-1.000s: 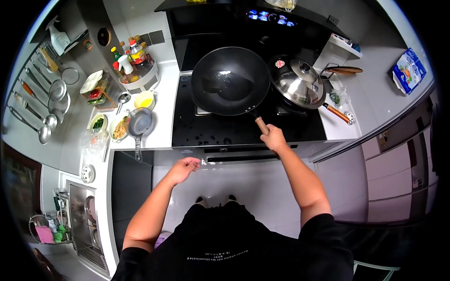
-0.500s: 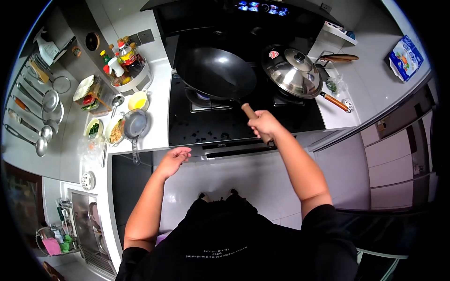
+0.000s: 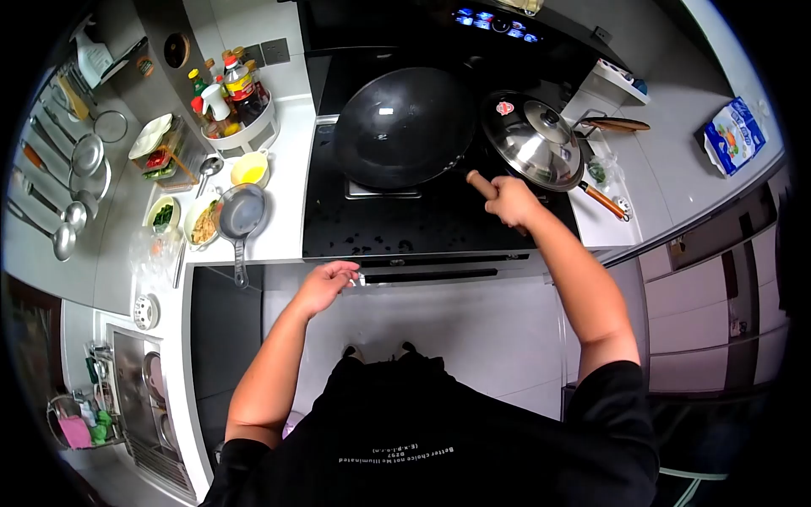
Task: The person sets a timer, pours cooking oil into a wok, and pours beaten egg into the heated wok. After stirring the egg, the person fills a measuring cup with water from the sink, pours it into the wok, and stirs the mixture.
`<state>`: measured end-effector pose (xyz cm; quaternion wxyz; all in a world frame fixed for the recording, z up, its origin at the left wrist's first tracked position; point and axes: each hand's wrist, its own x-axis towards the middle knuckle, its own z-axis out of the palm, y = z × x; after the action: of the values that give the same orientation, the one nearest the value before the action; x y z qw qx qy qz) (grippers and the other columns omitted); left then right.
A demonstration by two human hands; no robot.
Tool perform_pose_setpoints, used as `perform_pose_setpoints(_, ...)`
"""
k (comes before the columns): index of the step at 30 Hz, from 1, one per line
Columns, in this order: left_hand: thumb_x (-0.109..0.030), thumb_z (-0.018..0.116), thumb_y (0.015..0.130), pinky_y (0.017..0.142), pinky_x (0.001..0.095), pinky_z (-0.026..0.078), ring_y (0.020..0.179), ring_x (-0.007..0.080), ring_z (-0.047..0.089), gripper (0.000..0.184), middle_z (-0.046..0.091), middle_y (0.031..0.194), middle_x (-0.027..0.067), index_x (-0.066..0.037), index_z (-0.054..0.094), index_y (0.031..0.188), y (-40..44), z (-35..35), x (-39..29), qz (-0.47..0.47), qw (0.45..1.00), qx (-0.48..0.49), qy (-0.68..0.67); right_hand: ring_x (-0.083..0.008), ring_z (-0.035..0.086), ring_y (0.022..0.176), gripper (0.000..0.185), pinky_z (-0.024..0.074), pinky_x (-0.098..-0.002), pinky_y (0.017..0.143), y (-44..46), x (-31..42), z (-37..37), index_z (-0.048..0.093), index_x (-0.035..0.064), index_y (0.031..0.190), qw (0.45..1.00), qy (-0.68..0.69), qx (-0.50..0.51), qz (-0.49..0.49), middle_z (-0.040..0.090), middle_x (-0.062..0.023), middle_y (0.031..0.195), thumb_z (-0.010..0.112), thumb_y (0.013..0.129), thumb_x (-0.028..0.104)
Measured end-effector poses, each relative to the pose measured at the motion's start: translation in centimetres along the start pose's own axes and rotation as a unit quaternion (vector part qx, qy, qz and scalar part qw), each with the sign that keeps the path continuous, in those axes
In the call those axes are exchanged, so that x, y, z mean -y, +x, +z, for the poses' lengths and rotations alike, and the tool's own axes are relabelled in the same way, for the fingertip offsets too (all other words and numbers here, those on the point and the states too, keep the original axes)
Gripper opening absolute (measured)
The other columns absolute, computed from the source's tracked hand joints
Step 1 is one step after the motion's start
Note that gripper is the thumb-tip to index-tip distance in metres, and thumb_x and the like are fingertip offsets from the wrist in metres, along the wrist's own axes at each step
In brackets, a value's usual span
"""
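My right hand (image 3: pixel 513 203) is closed round the wooden handle of a large black wok (image 3: pixel 404 127). The wok is raised and tilted over the left burner of the black stove (image 3: pixel 363 228), and its inside looks dark with a shiny spot. My left hand (image 3: pixel 325 286) hangs in front of the stove's front edge with fingers loosely bent and nothing in it. A second pan with a steel lid (image 3: pixel 553 156) sits on the right burner.
On the left counter are a bowl of yellow liquid (image 3: pixel 251 170), a plate of food (image 3: pixel 203 224), a bowl of greens (image 3: pixel 164 213), a grey strainer-like pan (image 3: pixel 242 211) and a bottle rack (image 3: pixel 245 135). Utensils hang at the left wall.
The wok first tipped left with the burner showing beneath it, then came back toward level. My right hand has moved right with the handle. My left hand has barely shifted.
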<state>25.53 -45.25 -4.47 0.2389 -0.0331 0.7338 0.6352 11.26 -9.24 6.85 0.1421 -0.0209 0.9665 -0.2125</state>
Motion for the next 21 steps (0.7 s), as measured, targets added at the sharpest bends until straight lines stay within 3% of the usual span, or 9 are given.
perform_pose_setpoints(1, -0.017, 0.047, 0.093, 0.079, 0.0255, 0.044, 0.092, 0.0092, 0.057, 0.028, 0.063, 0.104, -0.0003, -0.008, 0.057, 0.117, -0.1, -0.1, 0.1, -0.008, 1.000, 0.002, 0.019, -0.0361, 0.064, 0.079, 0.031, 0.0498, -0.0394, 0.071, -0.2, -1.4, 1.4, 0.060, -0.0017, 0.093, 0.993, -0.027, -0.075, -0.081, 0.065, -0.0212, 0.083, 0.072, 0.068, 0.013)
perform_pose_setpoints(3, -0.017, 0.047, 0.093, 0.078, 0.0257, 0.043, 0.092, 0.0094, 0.057, 0.028, 0.063, 0.104, -0.0004, -0.008, 0.057, 0.117, -0.1, -0.2, 0.6, -0.015, 1.000, 0.002, 0.025, -0.0380, 0.062, 0.085, 0.031, 0.0488, -0.0413, 0.076, -0.2, -3.0, 4.1, 0.058, -0.0005, 0.093, 0.991, -0.017, -0.107, -0.080, 0.064, -0.0221, 0.087, 0.071, 0.068, 0.012)
perform_pose_setpoints(5, -0.018, 0.047, 0.093, 0.078, 0.0259, 0.043, 0.093, 0.0096, 0.057, 0.028, 0.063, 0.104, -0.0004, -0.008, 0.057, 0.117, -0.6, -0.4, 1.0, -0.016, 0.999, 0.003, 0.033, -0.0408, 0.062, 0.080, 0.031, 0.0498, -0.0434, 0.070, -0.9, -3.4, 7.0, 0.056, 0.0009, 0.094, 0.989, 0.060, -0.126, -0.044, 0.063, -0.0234, 0.083, 0.070, 0.068, 0.011)
perform_pose_setpoints(8, -0.011, 0.049, 0.091, 0.077, 0.0246, 0.044, 0.087, 0.0118, 0.056, 0.027, 0.063, 0.100, 0.0038, -0.003, 0.058, 0.116, -1.4, -0.7, 0.3, -0.014, 0.999, -0.015, 0.035, -0.0417, 0.061, 0.078, 0.029, 0.0491, -0.0444, 0.067, -0.7, -4.0, 12.7, 0.056, 0.0013, 0.094, 0.972, 0.140, -0.178, -0.064, 0.062, -0.0256, 0.080, 0.069, 0.069, 0.010)
perform_pose_setpoints(9, -0.013, 0.049, 0.092, 0.077, 0.0251, 0.044, 0.089, 0.0112, 0.056, 0.027, 0.063, 0.102, 0.0025, -0.005, 0.058, 0.116, -1.6, -1.0, 0.5, -0.022, 0.999, -0.017, 0.043, -0.0416, 0.062, 0.078, 0.031, 0.0494, -0.0429, 0.067, -0.5, -4.2, 14.8, 0.057, 0.0008, 0.096, 0.966, 0.161, -0.193, -0.068, 0.062, -0.0252, 0.081, 0.068, 0.069, 0.011)
perform_pose_setpoints(14, -0.017, 0.048, 0.093, 0.078, 0.0261, 0.043, 0.092, 0.0098, 0.056, 0.028, 0.063, 0.105, 0.0001, -0.010, 0.058, 0.117, -2.8, -3.2, 1.8, -0.057, 0.996, -0.042, 0.053, -0.0259, 0.063, 0.067, 0.033, 0.0491, -0.0356, 0.065, -0.7, -2.2, 21.4, 0.058, 0.0006, 0.100, 0.926, 0.356, -0.126, -0.001, 0.063, -0.0152, 0.075, 0.067, 0.070, 0.011)
perform_pose_setpoints(15, -0.016, 0.048, 0.092, 0.078, 0.0260, 0.043, 0.092, 0.0097, 0.056, 0.028, 0.063, 0.105, 0.0001, -0.010, 0.058, 0.117, -3.1, -3.4, 1.9, -0.062, 0.995, -0.047, 0.062, -0.0217, 0.061, 0.059, 0.030, 0.0485, -0.0336, 0.057, -0.5, -1.9, 22.4, 0.057, 0.0004, 0.098, 0.919, 0.372, -0.130, -0.003, 0.063, -0.0121, 0.073, 0.067, 0.071, 0.010)
perform_pose_setpoints(17, -0.015, 0.047, 0.092, 0.077, 0.0258, 0.043, 0.091, 0.0095, 0.056, 0.028, 0.063, 0.105, 0.0002, -0.010, 0.058, 0.117, -3.7, -3.8, 1.7, -0.069, 0.993, -0.058, 0.077, -0.0162, 0.057, 0.050, 0.022, 0.0461, -0.0315, 0.046, -1.8, 0.4, 20.8, 0.056, -0.0002, 0.093, 0.890, 0.451, -0.057, 0.028, 0.059, -0.0085, 0.067, 0.064, 0.074, 0.006)
perform_pose_setpoints(21, -0.009, 0.048, 0.090, 0.076, 0.0236, 0.044, 0.087, 0.0111, 0.056, 0.030, 0.063, 0.101, 0.0045, -0.002, 0.057, 0.117, -3.7, -4.5, 1.2, -0.040, 0.995, -0.072, 0.061, -0.0121, 0.052, 0.044, 0.009, 0.0436, -0.0298, 0.038, -1.7, 2.0, 16.5, 0.051, 0.0012, 0.081, 0.861, 0.508, 0.033, 0.023, 0.051, -0.0031, 0.060, 0.059, 0.079, 0.003)
